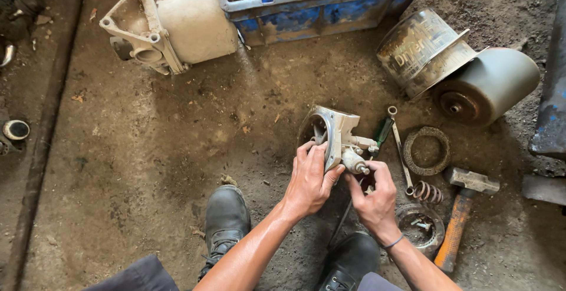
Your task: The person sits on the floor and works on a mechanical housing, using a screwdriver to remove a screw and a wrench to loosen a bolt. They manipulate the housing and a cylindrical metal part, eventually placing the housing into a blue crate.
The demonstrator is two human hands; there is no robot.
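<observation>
While left hand (pixel 308 180) grips metal housing (pixel 331 136) | right hand (pixel 372 195) pinches its fitting (pixel 355 162)

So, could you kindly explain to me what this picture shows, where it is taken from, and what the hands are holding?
There is no machine here: a camera worn on a person's head looks down at their own two bare hands, with their black boots at the bottom. The left hand grips a grey cast-metal housing with a round flange, held upright just above the dirt floor. The right hand pinches a small knob-like fitting on its side.

Around it lie a long slim wrench, a flat metal ring, a coil spring and a wooden-handled hammer. Farther back stand a blue plastic crate of tools, a larger pale housing and a dented tin can.
</observation>
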